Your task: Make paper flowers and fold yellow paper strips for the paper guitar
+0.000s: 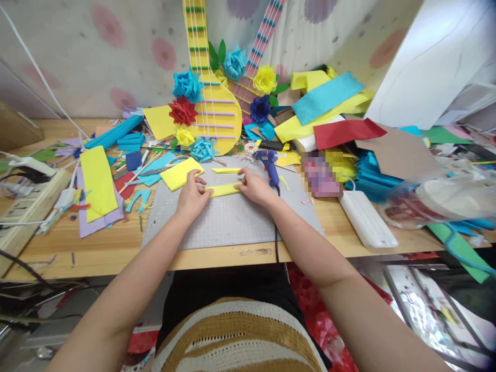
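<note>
Between my hands a yellow paper strip [225, 190] is held level, low over the grey cutting mat [228, 227]. My left hand [192, 192] pinches its left end, and my right hand [253, 185] pinches the other end. Just beyond it on the mat lies a narrow yellow strip with a pointed left end [225, 170]. A folded yellow sheet [179, 173] lies next to my left fingers. Right of my right hand, a blue glue gun [269, 163] rests with its cord running toward the table edge.
A yellow paper guitar [219, 111] with paper flowers leans at the back. Scissors [172, 164] and paper scraps lie left. Coloured paper is heaped right, near a white power bank-like box [370, 219] and a clear plastic bag [437, 199]. A power strip [23, 206] stands far left.
</note>
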{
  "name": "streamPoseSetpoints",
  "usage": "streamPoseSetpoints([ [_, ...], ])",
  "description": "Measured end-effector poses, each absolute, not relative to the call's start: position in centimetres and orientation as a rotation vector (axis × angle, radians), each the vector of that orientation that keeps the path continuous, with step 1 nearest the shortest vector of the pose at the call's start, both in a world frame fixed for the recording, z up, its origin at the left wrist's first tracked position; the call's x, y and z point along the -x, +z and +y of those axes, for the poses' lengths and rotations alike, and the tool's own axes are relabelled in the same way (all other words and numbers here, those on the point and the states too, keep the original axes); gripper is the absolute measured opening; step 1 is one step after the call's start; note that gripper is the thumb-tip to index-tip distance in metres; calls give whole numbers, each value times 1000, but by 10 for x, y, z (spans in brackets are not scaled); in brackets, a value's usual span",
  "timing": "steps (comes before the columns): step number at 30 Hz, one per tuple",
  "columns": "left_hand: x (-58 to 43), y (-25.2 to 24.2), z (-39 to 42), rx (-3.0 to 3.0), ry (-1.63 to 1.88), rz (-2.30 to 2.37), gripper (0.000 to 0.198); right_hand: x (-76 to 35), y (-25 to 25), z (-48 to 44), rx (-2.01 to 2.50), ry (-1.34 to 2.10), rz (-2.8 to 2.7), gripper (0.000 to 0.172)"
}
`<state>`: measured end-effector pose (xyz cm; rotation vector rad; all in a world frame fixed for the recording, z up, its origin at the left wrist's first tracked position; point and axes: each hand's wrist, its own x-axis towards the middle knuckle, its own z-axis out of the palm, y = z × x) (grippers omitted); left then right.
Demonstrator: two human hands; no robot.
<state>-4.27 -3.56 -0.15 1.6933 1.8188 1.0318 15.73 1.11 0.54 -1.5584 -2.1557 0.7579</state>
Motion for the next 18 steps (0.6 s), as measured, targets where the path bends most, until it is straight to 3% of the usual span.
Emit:
streamPoseSetpoints([
  [18,37,5,-38,-1874,794,1991,50,-141,4,5,1771,414,-2276,29],
])
